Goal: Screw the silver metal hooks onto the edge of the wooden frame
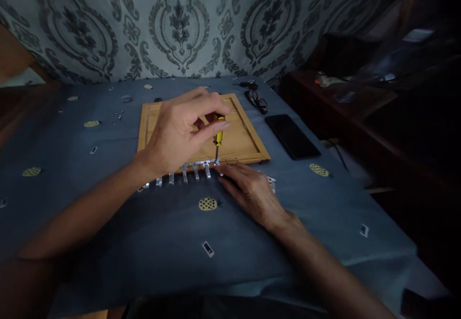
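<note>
My left hand (pixel 182 129) grips a small screwdriver (pixel 218 139) with a yellow handle, held upright. Its tip meets a silver metal strip with several tabs (pixel 187 170) along the near edge of a wooden framed board (pixel 241 139). My right hand (pixel 252 189) lies flat on the blue cloth, fingers pressing the strip's right end just beside the screwdriver tip.
A black phone (pixel 292 136) lies right of the board, with eyeglasses (pixel 257 99) behind it. Small metal parts (pixel 120 113) are scattered on the patterned blue cloth (pixel 144 232) at far left. A dark wooden shelf (pixel 360 112) stands at right.
</note>
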